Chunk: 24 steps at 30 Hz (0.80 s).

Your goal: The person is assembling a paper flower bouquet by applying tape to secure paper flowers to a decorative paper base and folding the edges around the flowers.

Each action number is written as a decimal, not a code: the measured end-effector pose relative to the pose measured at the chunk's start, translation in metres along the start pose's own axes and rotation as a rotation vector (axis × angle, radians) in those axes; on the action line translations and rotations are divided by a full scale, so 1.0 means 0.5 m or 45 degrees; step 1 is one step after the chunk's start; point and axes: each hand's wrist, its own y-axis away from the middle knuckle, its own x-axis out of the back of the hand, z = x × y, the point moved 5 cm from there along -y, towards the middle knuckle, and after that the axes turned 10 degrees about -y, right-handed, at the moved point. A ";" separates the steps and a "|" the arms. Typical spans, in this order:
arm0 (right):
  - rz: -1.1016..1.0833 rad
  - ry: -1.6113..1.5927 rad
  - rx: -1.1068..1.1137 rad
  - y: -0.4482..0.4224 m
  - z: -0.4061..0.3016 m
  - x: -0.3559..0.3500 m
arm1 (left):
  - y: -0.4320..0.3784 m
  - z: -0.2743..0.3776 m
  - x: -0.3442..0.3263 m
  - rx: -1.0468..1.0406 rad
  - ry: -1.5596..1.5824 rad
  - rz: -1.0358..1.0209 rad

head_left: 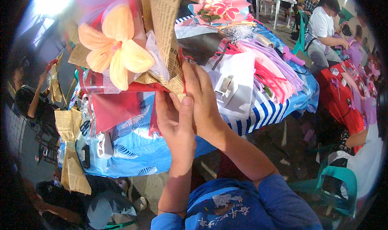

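Both my hands close around the lower part of a bouquet wrapped in newsprint-pattern paper (165,26). My left hand (174,119) grips it from the near left, and my right hand (201,99) presses from the right with the thumbs close together. A large peach fuzzy flower (116,48), seemingly made of pipe cleaners, faces up at the left of the wrap. Red wrapping and white tissue (159,58) show around it. The bouquet's top is blurred and cut off by the upper edge, and my palms hide its stem end.
Below lies a table with a blue leaf-print cloth (145,151). It bears red sheets (116,110), a white tape dispenser (104,145), another dispenser (225,89), pipe-cleaner bundles (272,66), a purple glue gun (293,56) and a finished pink bouquet (216,8). People sit at right (322,32) and lower left.
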 end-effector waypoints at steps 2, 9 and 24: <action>-0.018 0.016 -0.026 0.000 -0.005 0.000 | -0.007 0.004 -0.003 -0.037 -0.011 -0.034; -0.042 0.150 -0.010 0.010 -0.008 -0.015 | -0.022 -0.009 0.009 0.004 0.047 -0.063; -0.195 0.277 -0.036 0.010 -0.025 -0.027 | -0.039 -0.041 0.042 0.154 0.279 -0.013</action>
